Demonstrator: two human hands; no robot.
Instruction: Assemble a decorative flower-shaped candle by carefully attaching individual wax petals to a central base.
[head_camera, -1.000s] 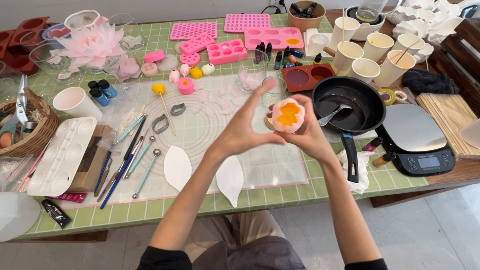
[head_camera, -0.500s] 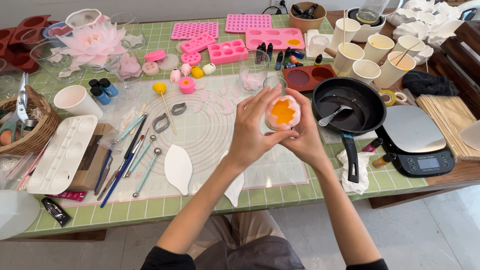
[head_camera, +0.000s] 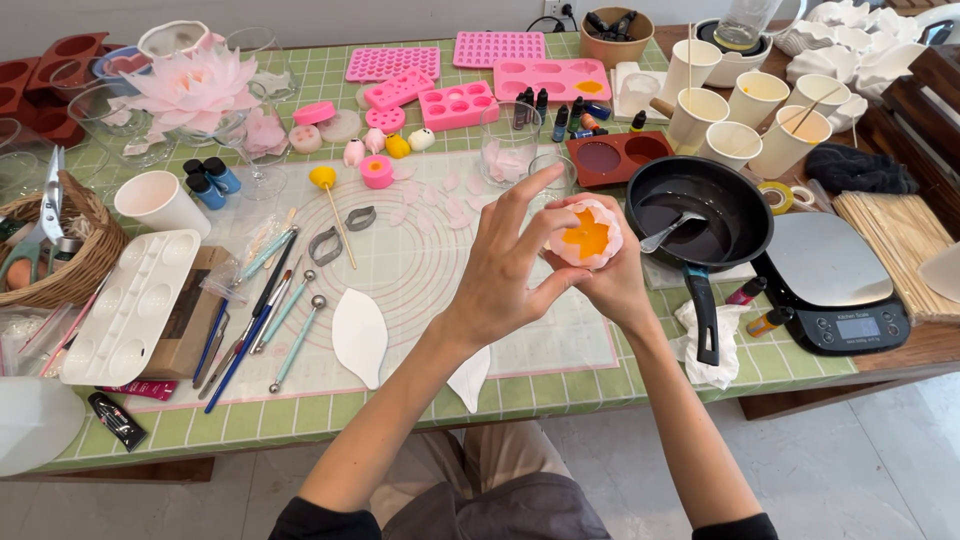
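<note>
palette (head_camera: 125, 305): white, lies at left on the table edge, near brushes.
left hand (head_camera: 510, 265): fingers closed on the side of the pink flower (head_camera: 587, 236).
flower: orange centre, above the mat.
right hand (head_camera: 612, 285): cups the flower from under.
pan (head_camera: 700, 210): black, just right.

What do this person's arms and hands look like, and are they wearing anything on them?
Both hands, left and right, are bare: no gloves, and no rings or watch visible. The forearms are bare too. Black sleeves show only at the bottom edge, pushed up near the elbows.
</note>
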